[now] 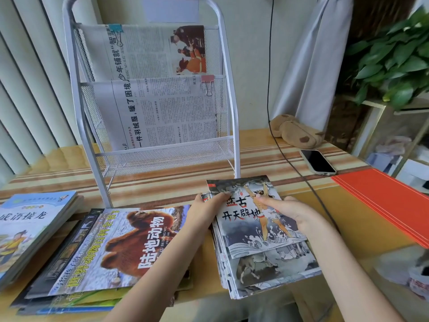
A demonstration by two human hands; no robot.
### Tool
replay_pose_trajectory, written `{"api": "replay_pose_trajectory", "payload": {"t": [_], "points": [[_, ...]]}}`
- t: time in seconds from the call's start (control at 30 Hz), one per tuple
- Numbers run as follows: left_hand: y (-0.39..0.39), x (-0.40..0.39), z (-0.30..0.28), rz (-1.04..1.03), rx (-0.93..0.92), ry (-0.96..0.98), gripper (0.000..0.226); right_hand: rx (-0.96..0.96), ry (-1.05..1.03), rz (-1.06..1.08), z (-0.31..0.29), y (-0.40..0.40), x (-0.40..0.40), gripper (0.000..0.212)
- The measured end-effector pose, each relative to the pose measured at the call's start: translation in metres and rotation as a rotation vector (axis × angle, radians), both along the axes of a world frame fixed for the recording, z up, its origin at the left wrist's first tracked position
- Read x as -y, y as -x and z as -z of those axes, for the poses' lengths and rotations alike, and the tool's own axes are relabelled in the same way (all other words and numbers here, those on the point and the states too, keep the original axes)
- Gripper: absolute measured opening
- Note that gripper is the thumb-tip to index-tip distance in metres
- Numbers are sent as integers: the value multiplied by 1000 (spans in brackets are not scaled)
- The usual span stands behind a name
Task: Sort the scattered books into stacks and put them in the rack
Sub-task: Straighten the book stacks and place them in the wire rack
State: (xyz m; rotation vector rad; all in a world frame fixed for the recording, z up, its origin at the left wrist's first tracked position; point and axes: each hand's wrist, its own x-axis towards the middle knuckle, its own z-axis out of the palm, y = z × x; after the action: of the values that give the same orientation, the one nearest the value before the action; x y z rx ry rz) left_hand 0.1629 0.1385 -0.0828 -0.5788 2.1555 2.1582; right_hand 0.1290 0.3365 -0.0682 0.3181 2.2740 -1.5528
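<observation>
Your left hand (210, 202) and right hand (282, 209) both rest on the top book (253, 219), the grey one with the red title, which lies on the right stack (267, 268) near the table (348, 205) edge in front of you. The left fingers press its upper left corner and the right hand is closed on its right side, thumb on the cover. This book looks thin and soft, so I think it is light but will bend if you lift it by one corner only. The cover seems glossy, and the books under it are not aligned, so they may slide. It is better to square the stack first, then take it with both hands at the two long sides. The rack (151, 108) stands just behind, with newspapers (162, 112) in two pockets; the lowest pocket looks free. Two other stacks wait at your left: the camel book (120, 247) and the blue book (30, 224).
</observation>
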Motion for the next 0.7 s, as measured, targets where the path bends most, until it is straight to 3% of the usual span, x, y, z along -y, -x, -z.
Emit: {"api": "replay_pose_trajectory", "payload": {"t": [0.17, 0.3, 0.37, 0.43, 0.5, 0.63, 0.7], "points": [[-8, -3, -3, -27, -49, 68, 91, -68, 85, 21, -5, -11, 1, 111], [-23, -11, -27, 17, -458, 111, 35, -356, 292, 61, -19, -22, -1, 100], [-26, -9, -47, 66, -691, 198, 32, -581, 405, 84, -29, -22, 1, 80], [-24, -5, -62, 112, -823, 312, 36, -710, 474, 103, -29, -16, 4, 77], [-18, 2, -64, 146, -843, 380, 46, -730, 519, 86, -27, -11, 6, 83], [-14, 24, -42, 254, -668, 217, 107, -649, 471, -41, -15, -8, 5, 91], [-9, 31, -26, 338, -595, 291, 111, -617, 474, -30, -4, -6, 1, 97]]}}
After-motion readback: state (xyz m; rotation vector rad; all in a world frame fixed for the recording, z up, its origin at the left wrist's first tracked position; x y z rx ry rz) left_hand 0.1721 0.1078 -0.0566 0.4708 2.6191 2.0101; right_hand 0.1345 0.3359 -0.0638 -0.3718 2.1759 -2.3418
